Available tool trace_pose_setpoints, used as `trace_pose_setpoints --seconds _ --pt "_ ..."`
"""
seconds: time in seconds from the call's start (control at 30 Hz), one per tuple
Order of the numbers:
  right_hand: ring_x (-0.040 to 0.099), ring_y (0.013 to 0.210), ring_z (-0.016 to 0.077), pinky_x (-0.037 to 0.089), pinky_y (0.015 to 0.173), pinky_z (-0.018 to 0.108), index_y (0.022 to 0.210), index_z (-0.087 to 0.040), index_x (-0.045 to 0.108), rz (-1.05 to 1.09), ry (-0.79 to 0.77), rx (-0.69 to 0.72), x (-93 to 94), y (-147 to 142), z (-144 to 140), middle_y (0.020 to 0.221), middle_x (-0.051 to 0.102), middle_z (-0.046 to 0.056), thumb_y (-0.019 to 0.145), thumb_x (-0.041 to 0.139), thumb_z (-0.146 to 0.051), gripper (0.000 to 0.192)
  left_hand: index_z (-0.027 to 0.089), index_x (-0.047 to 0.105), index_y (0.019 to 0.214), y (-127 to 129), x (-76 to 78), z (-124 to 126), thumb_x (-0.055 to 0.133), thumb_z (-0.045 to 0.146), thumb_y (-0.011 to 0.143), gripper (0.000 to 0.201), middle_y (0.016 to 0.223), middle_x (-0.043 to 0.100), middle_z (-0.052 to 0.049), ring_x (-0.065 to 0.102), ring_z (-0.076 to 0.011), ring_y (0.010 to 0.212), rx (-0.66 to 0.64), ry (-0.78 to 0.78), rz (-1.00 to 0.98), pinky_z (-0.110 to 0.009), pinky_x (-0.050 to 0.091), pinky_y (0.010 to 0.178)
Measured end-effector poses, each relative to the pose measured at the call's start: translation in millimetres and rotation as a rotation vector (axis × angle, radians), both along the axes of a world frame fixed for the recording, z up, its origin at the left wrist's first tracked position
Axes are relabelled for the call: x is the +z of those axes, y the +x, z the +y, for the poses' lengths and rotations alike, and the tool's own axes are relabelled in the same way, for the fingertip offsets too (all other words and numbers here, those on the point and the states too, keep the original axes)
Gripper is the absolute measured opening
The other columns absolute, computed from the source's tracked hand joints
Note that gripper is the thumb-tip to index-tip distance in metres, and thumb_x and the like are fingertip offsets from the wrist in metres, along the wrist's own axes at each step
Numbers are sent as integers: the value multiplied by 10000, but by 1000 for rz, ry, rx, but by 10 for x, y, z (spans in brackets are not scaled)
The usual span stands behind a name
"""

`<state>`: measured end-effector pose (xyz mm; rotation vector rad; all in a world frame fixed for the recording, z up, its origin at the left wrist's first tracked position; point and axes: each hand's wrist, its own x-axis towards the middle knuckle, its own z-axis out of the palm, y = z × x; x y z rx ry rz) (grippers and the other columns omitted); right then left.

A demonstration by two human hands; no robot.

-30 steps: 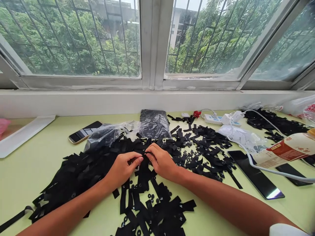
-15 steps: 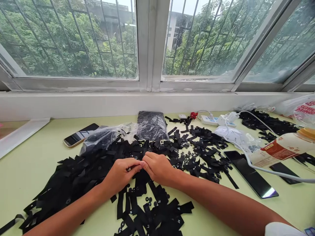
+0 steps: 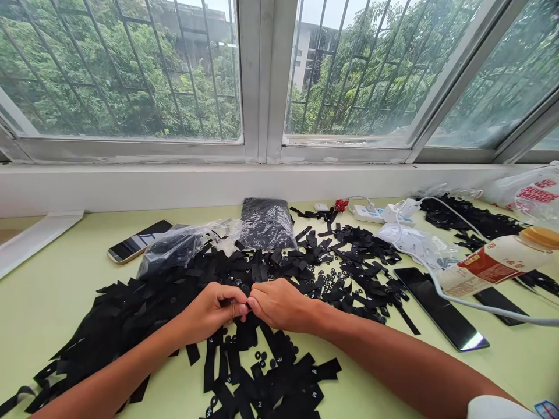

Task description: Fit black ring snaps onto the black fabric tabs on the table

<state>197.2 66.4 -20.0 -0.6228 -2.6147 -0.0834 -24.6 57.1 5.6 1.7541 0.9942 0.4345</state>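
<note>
My left hand (image 3: 213, 311) and my right hand (image 3: 279, 304) meet fingertip to fingertip above the heap of black fabric strips (image 3: 131, 317). Both are closed in a pinch. A dark bit shows between the fingertips, too small and covered to name. Below my hands lie more black strips (image 3: 301, 381), some printed with a white letter M. Small black rings (image 3: 257, 355) are scattered among them. Beyond my right hand, further rings (image 3: 327, 280) lie between loose black strips (image 3: 369, 250).
A clear bag of black material (image 3: 267, 224) lies behind the heap, with another plastic bag (image 3: 168, 247) beside it. A phone (image 3: 140, 241) rests back left, another phone (image 3: 441, 308) at right. A white cable (image 3: 454, 305) crosses before a bottle (image 3: 493, 265). A power strip (image 3: 369, 213) sits behind.
Both hands have dropped slightly towards me, still together. My left fingers are bent differently, with the thumb tip now more visible. The whole view has shifted slightly.
</note>
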Motion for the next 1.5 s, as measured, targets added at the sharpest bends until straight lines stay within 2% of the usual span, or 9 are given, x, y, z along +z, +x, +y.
trace_pose_setpoints --seconds 0.27,0.4,0.53,0.8,1.07,1.17,1.33,1.47,1.5 --pt "459 597 130 314 523 289 782 -176 513 202 -70 -45 40 -34 -48 724 541 16 1095 248 -269 421 127 749 958 -6 34 4 590 558 884 465 733 669 -26 532 -45 633 21 -39 -54 -142 419 596" --pt "600 812 139 428 659 258 1026 -175 584 401 -264 -253 70 -29 -29 949 620 42 1035 420 -275 192 166 743 1022 66 26 -58 550 548 910 443 736 638 4 487 -35 666 176 150 47 -142 372 635" --pt "637 924 151 470 718 253 1245 -210 572 391 -363 -212 70 -25 -15 1125 648 50 1027 481 -291 250 174 736 1073 88 24 -74 539 558 907 462 707 627 15 459 -37 637 281 210 99 -149 355 615" --pt "630 801 134 453 720 243 980 -186 641 458 -338 -122 -62 -39 33 903 680 12 987 606 -273 93 170 748 895 74 16 -67 567 540 895 413 733 689 8 536 -48 636 352 289 111 -138 401 599" --pt "454 592 93 308 561 243 763 -190 501 427 -291 -95 19 -56 -25 695 538 -35 906 564 -244 165 216 738 1028 78 -54 -115 575 439 918 297 1002 760 -2 667 -69 811 376 447 90 -135 484 687" --pt "382 538 88 251 531 262 667 -185 415 442 -259 -76 26 -51 -43 615 471 -42 920 545 -267 295 190 701 987 69 -50 -151 562 383 923 246 924 726 -8 613 -59 746 378 543 100 -156 458 663" --pt "482 602 105 329 601 253 788 -190 533 600 -370 -415 68 18 44 684 545 -22 1020 453 -321 277 156 401 619 79 36 -192 481 257 913 320 758 493 -12 442 -72 722 453 726 100 -221 391 699" --pt "573 734 143 387 663 270 932 -196 619 515 -304 -580 55 99 211 843 622 11 987 528 -283 137 168 538 813 105 27 -138 508 161 837 39 983 574 -40 523 -142 1004 569 724 265 -293 413 918" --pt "585 774 159 398 685 281 941 -195 638 440 -270 -590 35 114 245 877 629 24 978 553 -280 126 187 587 931 106 6 -116 508 149 828 135 1045 593 -40 526 -161 1068 574 710 321 -316 401 954"
